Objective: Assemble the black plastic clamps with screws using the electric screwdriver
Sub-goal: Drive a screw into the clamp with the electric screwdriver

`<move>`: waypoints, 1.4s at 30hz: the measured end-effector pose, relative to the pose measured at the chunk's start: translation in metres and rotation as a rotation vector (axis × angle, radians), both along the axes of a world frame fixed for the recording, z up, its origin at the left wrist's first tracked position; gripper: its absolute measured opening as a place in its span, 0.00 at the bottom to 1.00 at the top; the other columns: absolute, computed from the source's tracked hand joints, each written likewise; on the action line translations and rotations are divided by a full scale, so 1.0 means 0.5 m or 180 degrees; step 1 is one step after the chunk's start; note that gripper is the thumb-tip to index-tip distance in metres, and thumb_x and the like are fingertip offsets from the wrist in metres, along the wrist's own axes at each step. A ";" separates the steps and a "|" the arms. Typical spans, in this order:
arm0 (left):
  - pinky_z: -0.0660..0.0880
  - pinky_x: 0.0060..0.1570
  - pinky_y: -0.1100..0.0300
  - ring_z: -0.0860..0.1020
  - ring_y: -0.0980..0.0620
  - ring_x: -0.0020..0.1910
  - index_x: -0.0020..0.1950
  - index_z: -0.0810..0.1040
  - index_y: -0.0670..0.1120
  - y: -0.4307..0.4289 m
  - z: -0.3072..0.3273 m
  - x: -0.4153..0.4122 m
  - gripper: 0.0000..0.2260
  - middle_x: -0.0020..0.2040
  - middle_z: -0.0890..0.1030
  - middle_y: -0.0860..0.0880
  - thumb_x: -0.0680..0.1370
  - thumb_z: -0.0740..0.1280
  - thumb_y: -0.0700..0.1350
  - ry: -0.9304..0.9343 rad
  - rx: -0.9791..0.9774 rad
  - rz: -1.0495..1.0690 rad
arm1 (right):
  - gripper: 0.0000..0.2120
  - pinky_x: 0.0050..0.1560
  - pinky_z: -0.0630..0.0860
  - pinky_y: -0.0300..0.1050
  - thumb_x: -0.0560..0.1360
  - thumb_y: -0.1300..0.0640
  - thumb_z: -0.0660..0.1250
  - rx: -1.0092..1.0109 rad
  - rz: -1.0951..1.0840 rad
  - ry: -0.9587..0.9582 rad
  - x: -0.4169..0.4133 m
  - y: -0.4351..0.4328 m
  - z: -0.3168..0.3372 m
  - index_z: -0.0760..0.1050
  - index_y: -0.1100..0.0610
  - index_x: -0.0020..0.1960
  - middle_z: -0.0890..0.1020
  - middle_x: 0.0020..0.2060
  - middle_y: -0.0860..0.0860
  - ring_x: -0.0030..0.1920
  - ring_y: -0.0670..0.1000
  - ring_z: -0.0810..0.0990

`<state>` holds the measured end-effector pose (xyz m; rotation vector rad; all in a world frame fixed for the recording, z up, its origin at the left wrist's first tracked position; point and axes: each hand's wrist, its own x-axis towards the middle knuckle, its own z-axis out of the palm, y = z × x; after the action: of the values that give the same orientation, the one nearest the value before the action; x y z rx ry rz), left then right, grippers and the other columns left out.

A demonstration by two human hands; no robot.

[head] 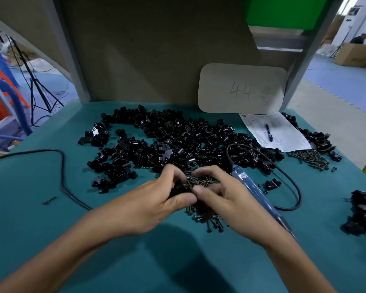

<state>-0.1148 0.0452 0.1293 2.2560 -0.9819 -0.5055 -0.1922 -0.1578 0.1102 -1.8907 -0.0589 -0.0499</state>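
Note:
My left hand (163, 199) grips a black plastic clamp (178, 190), mostly hidden by its curled fingers. My right hand (220, 195) meets it from the right, thumb and fingers curled at the clamp; whether it pinches a screw is hidden. Both hands hover over a pile of dark screws (207, 220). A large heap of loose black clamp parts (178, 142) spreads behind them. The blue electric screwdriver (256, 191) lies on the green table just right of my right hand, tip toward me, its black cable (296, 187) looping behind.
Another screw pile (311, 158) and more clamps (317, 140) lie at the far right. A group of black clamps (363, 216) sits at the right edge. A paper sheet with a pen (269, 133), a cardboard card (241, 87), a black cord (61, 172), one stray screw (49, 200).

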 end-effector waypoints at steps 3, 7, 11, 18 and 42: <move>0.68 0.40 0.65 0.71 0.67 0.48 0.58 0.58 0.62 0.000 -0.009 -0.007 0.21 0.49 0.72 0.59 0.73 0.53 0.73 -0.0351 0.0109 -0.0011 | 0.07 0.34 0.79 0.46 0.84 0.55 0.65 0.0588 -0.0280 0.0366 0.000 0.012 -0.004 0.81 0.51 0.51 0.83 0.33 0.53 0.33 0.52 0.81; 0.67 0.49 0.68 0.61 0.73 0.58 0.58 0.57 0.64 0.002 -0.013 -0.006 0.22 0.55 0.64 0.71 0.72 0.56 0.74 -0.0457 0.0143 -0.0113 | 0.13 0.39 0.80 0.41 0.82 0.56 0.66 0.1176 0.0021 0.0672 -0.007 0.013 0.002 0.84 0.56 0.42 0.82 0.36 0.54 0.36 0.50 0.80; 0.66 0.51 0.66 0.63 0.67 0.58 0.57 0.60 0.63 -0.005 -0.024 -0.006 0.20 0.53 0.64 0.67 0.73 0.53 0.74 -0.0986 0.0179 -0.0166 | 0.08 0.39 0.80 0.41 0.73 0.55 0.74 0.1472 -0.0063 0.0695 -0.007 0.017 -0.008 0.84 0.60 0.47 0.84 0.38 0.58 0.36 0.51 0.81; 0.64 0.53 0.71 0.64 0.66 0.56 0.65 0.68 0.61 -0.007 -0.031 -0.005 0.24 0.50 0.63 0.65 0.77 0.48 0.70 -0.1276 0.0013 -0.0221 | 0.11 0.36 0.78 0.40 0.71 0.54 0.75 0.1565 -0.0183 0.0573 -0.007 0.016 -0.009 0.83 0.61 0.47 0.83 0.39 0.57 0.36 0.49 0.80; 0.65 0.48 0.68 0.66 0.65 0.54 0.66 0.71 0.61 -0.012 -0.036 0.033 0.22 0.49 0.69 0.61 0.77 0.53 0.68 -0.1028 -0.0063 0.0190 | 0.08 0.48 0.71 0.50 0.85 0.53 0.61 -0.3322 -0.0273 0.0398 0.078 -0.030 -0.192 0.72 0.57 0.59 0.74 0.54 0.54 0.55 0.60 0.77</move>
<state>-0.0984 0.0393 0.1115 2.3870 -1.0646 -0.1046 -0.1533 -0.1725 0.0141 -2.9339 0.1052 0.0545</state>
